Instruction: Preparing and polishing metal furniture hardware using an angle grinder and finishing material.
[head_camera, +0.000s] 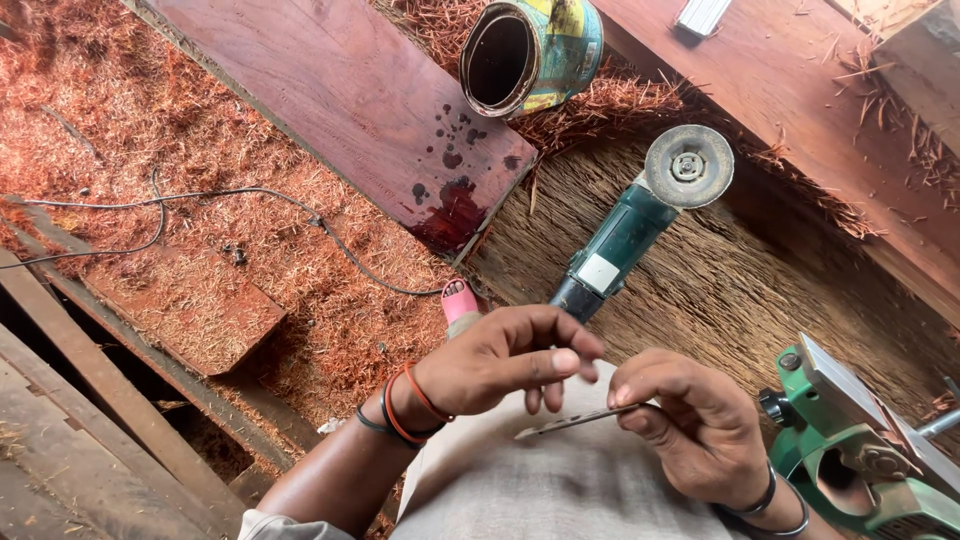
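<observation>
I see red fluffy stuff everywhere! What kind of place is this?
Probably a woodworking shop. Reddish wood shavings cover the floor, a reddish plank lies there, and a green angle grinder sits beyond the person's hands.

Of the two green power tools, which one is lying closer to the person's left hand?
The angle grinder with the round disc; its handle end lies just beyond the left hand. The other green machine sits at the lower right, beside the right hand.
</observation>
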